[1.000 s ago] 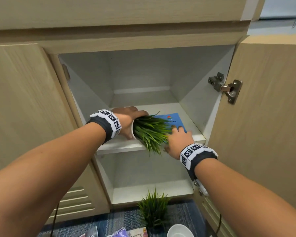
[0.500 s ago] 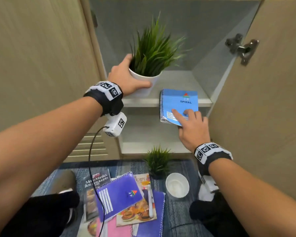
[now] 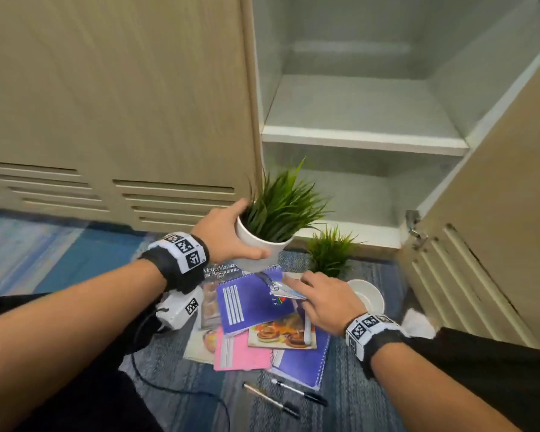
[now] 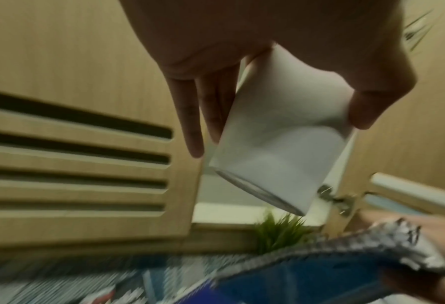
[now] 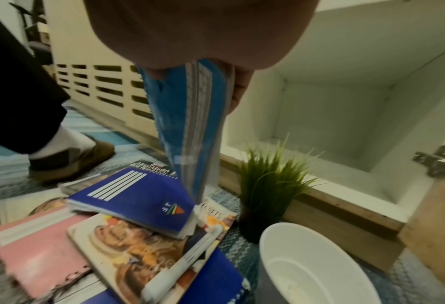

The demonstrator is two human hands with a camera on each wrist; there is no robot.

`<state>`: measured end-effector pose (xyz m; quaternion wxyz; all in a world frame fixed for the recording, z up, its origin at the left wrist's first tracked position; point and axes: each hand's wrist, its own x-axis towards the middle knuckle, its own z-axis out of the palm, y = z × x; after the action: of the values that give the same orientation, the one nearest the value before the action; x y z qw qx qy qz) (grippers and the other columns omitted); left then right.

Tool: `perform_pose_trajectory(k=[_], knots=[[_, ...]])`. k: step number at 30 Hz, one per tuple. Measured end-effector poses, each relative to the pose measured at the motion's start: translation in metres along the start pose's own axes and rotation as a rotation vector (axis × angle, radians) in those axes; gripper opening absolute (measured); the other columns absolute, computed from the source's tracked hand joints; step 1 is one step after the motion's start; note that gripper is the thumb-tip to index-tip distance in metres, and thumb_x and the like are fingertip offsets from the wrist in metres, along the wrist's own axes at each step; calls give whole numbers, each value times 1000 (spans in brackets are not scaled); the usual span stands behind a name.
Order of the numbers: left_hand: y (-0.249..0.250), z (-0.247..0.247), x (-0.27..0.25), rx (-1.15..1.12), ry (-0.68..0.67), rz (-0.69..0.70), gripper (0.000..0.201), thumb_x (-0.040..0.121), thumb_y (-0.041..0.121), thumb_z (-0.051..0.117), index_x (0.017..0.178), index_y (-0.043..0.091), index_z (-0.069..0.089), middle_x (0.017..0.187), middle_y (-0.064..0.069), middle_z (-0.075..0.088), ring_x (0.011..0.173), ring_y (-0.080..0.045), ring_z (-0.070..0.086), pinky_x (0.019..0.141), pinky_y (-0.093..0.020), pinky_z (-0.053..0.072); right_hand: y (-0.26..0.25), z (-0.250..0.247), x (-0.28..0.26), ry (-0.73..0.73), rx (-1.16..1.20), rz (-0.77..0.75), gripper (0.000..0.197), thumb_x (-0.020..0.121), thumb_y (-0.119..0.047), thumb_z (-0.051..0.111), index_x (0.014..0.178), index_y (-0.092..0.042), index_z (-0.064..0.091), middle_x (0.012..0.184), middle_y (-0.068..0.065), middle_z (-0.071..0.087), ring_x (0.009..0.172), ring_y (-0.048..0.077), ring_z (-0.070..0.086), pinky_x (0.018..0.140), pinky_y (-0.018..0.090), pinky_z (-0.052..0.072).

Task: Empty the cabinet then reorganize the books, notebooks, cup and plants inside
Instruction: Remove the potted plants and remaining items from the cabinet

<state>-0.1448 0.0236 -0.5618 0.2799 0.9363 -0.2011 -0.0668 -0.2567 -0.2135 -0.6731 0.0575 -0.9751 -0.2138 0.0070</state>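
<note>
Head view: white-lined wooden cabinet (image 3: 365, 132) shelves bare; emptying looks nearly done, reorganizing not begun. Left hand (image 3: 225, 235) grips the white-potted grass plant (image 3: 275, 219) above the floor pile.

Left wrist: fingers wrapped round that pot.

Right wrist: right hand (image 5: 198, 30) pinches the light-blue spiral notebook (image 5: 190, 123) over the purple notebook (image 5: 135, 197).

Even indoor light; both wrist views dim, smeared with motion blur.
</note>
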Motion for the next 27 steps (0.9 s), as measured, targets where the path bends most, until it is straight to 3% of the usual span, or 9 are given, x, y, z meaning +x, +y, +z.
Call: perform_pose_trajectory(k=[4,8,12,16,20,23,25,27], knots=[[-76,31,-13,58,5,-276,86,40,69,79,114,33,50,102,1,70,97,-24,64,85,-35,54,-12,26,15,-69,-40,-4,56,79,-39,53,134,-28,54,99,0,65,84,25,65,57,38,53],[-144,59,-20,-59,195,-572,92,43,63,81,122,30,47,110,-6,68,99,-30,64,85,-39,55,-18,56,28,-85,-97,0,73,66,-39,81,135,-28,60,104,2,68,86,26,63,65,41,53],[-190,82,-15,-191,402,-782,85,51,57,87,117,28,42,116,-14,64,104,-37,62,86,-43,53,-29,84,47,-76,-65,35,81,67,-25,80,142,-31,51,119,9,64,88,32,59,69,44,48],[-228,103,-8,-244,541,-861,93,48,57,87,121,26,37,117,-13,64,108,-37,61,93,-48,53,-41,111,61,-122,-67,80,83,71,-17,75,146,-36,45,131,9,60,96,33,57,75,43,40],[-257,123,-11,-355,622,-906,94,48,51,89,123,26,38,120,-8,63,110,-28,62,96,-45,53,-47,131,56,-94,-39,21,66,82,-21,39,145,-37,48,134,8,59,104,35,55,81,47,42],[-273,140,-10,-510,661,-847,93,50,42,94,124,26,39,119,-2,65,103,-15,68,93,-36,57,-45,144,61,-118,-61,39,65,88,-19,46,150,-37,41,145,9,51,121,37,50,94,52,38],[-280,144,-11,-513,663,-847,93,52,40,96,127,19,44,120,-1,64,103,-11,67,93,-32,56,-41,152,69,-330,-44,125,74,95,-21,55,157,-37,18,161,11,28,142,39,32,109,59,29],[-284,144,-15,-444,589,-908,102,52,43,95,134,12,42,130,-5,57,114,-18,60,100,-33,49,-39,158,75,-535,30,204,83,97,-26,54,158,-39,-1,167,7,5,151,38,12,116,62,19]])
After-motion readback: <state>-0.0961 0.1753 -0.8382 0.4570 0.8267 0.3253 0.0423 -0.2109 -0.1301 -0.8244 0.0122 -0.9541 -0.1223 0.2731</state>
